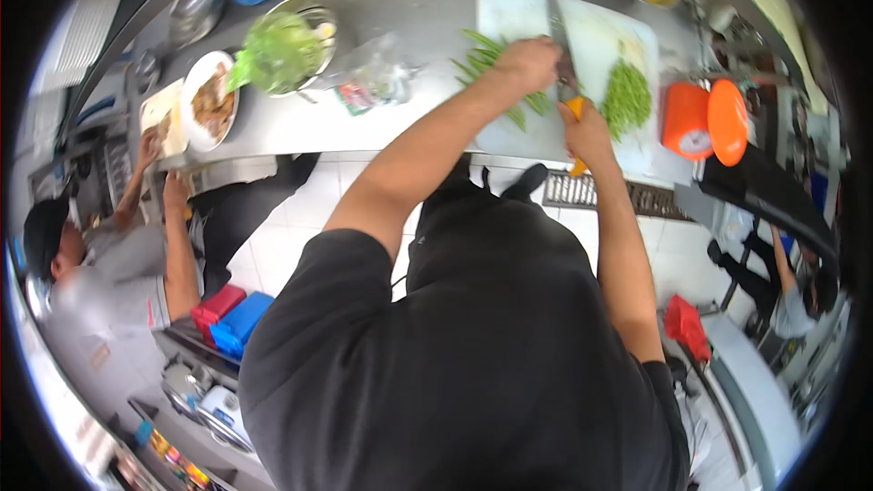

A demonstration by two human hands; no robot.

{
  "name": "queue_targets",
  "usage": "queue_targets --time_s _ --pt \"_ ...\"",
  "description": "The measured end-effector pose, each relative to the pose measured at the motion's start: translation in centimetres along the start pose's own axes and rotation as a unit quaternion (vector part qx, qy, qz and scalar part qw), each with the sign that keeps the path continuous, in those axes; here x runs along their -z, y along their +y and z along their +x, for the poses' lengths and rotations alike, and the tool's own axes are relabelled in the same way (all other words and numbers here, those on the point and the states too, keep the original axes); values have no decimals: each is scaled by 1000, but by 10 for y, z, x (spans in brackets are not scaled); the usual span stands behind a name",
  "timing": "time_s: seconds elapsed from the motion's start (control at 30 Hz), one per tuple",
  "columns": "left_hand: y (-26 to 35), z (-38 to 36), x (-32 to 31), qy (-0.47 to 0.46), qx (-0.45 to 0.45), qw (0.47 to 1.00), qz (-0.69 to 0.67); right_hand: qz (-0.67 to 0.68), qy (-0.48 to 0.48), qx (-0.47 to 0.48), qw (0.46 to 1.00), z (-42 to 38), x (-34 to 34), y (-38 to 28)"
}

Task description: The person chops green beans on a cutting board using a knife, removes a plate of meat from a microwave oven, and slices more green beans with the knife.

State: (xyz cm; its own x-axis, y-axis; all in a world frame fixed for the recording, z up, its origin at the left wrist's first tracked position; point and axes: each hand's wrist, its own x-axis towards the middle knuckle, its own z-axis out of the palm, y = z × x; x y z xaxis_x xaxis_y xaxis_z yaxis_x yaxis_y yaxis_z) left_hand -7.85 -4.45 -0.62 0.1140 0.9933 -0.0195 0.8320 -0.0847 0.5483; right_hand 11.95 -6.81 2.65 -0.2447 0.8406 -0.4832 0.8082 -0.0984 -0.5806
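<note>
right hand [590, 132], closed round the yellow handle of one knife [566, 73]; the knife's long axis runs away from the person, its blade pointing toward the board's far edge. left hand [532, 64], fingers curled low over whole green pods [480, 62], beside the blade; whether it grips any cannot be told. beneath, one white cutting board [509, 14], bearing one heap of chopped greens [627, 100] right of the knife. farther right, one orange container [684, 118].

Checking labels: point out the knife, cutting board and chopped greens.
Knife [566, 71]: head view, blade near handle.
Cutting board [596, 35]: head view, bare surface.
Chopped greens [627, 100]: head view, middle of pile.
</note>
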Motion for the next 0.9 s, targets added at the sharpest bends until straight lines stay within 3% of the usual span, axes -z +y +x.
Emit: queue_targets --time_s 0.47,0.53,0.6,0.67,0.73,0.8,0.83,0.9 --pt "15 0 -2 -41 17 998 50 2 -28 -17 999 -8 10 -5" --pt "15 -4 0 22 -6 999 39 -26 -39 -24 999 -15 20 -12" --pt "10 -11 18 92 -10 995 29 -101 41 14 994 1 9 37" --pt "9 -21 55 159 2 987 13 -62 61 13 996 -3 18 63" --pt "-15 -40 89 290 15 957 -21 -11 46 -47 998 -20 37 56" --pt "-39 -75 141 362 129 920 81 -12 60 -45 997 -24 45 54" --pt "-71 -92 168 381 113 912 103 -14 71 -49 996 -27 49 58" --pt "-98 -125 208 387 203 886 156 -29 63 -51 996 -29 52 58"
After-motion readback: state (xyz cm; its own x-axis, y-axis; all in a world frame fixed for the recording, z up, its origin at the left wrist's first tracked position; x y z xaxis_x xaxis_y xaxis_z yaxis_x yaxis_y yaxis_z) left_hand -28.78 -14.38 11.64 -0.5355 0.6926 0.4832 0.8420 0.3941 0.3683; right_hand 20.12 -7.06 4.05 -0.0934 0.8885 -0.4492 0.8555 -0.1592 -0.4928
